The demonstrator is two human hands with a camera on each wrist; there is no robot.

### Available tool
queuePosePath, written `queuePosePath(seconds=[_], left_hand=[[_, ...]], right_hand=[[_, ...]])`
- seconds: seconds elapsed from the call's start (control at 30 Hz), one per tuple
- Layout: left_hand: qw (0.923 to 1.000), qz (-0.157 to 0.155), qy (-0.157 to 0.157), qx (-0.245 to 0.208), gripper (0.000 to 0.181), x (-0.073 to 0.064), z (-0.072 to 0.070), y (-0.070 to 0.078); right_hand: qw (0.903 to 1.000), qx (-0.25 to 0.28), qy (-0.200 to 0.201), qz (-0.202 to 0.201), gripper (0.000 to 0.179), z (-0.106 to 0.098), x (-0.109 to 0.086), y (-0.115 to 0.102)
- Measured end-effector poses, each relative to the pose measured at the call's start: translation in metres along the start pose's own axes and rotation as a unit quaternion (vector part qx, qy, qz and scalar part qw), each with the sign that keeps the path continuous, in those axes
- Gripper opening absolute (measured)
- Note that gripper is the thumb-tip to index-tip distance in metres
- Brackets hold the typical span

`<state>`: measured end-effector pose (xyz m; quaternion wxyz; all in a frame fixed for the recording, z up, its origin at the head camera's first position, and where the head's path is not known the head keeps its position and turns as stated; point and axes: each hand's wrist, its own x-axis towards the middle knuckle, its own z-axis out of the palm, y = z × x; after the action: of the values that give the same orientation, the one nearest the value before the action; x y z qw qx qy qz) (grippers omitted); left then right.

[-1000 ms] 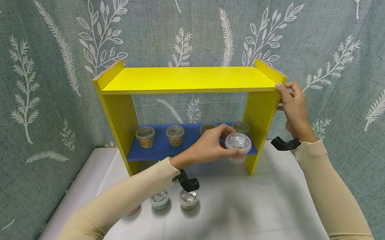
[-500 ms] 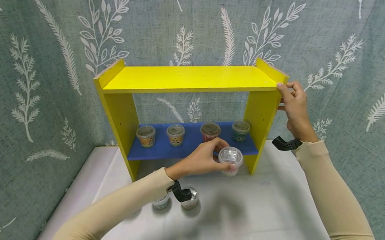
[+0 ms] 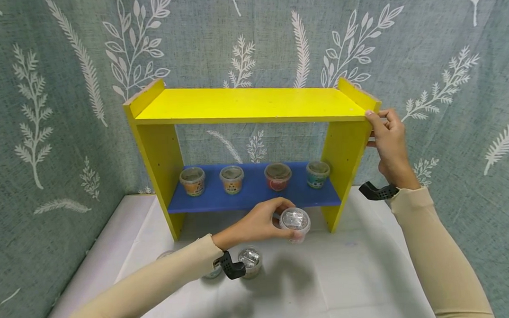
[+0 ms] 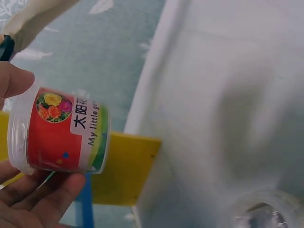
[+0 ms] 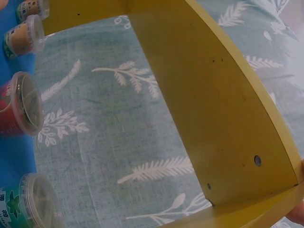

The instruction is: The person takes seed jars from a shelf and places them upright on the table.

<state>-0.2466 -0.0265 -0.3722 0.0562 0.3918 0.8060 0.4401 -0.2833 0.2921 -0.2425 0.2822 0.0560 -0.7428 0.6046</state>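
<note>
In the head view my left hand [image 3: 263, 221] holds a clear plastic cup [image 3: 294, 222] with a lid, just in front of the blue shelf board [image 3: 248, 203]. Its red label, seen in the left wrist view, bears a flower picture and the words "My little" [image 4: 57, 133]; thumb and fingers grip it on opposite sides. My right hand [image 3: 389, 141] grips the upper right edge of the yellow shelf unit [image 3: 252, 102]. Along the blue board stand two orange-labelled cups [image 3: 192, 182], a red cup [image 3: 278, 177] and a green cup [image 3: 317, 174].
A silver-topped cup [image 3: 250, 262] stands on the white table [image 3: 353, 278] below the shelf. Further cups to its left, including a cup whose lid [image 3: 166, 254] just shows, are partly hidden by my left forearm. A leaf-patterned curtain [image 3: 215, 37] hangs behind the shelf unit.
My left hand has drawn the cup away from the right part of the blue board, down and to the left. The red and green cups now show fully. My right hand stays put.
</note>
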Motion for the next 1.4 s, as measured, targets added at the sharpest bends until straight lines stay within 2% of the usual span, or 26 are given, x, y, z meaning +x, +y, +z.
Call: queuePosePath(seconds=[0.33,0.77,0.9,1.13,1.4], left_hand=[[0.9998,-0.015,-0.012,0.002,0.060,-0.014,0.010,-0.020],[0.9990,-0.037,-0.007,0.025,0.060,-0.027,0.022,-0.044],[0.9988,-0.038,-0.006,0.031,0.059,-0.029,0.024,-0.049],[0.9985,-0.045,-0.025,0.021,0.058,-0.033,0.031,-0.058],[0.9979,-0.045,-0.031,0.036,0.058,-0.035,0.038,-0.065]], right_hand=[[1.0000,0.000,0.001,-0.003,0.028,0.000,0.001,0.001],[0.9999,0.012,0.000,0.000,0.027,0.000,0.001,0.002],[0.9998,0.020,-0.002,0.003,0.028,0.000,0.000,0.001],[0.9997,0.020,-0.003,0.009,0.029,0.000,-0.001,0.000],[0.9998,0.020,-0.001,0.007,0.029,-0.001,0.000,0.000]])
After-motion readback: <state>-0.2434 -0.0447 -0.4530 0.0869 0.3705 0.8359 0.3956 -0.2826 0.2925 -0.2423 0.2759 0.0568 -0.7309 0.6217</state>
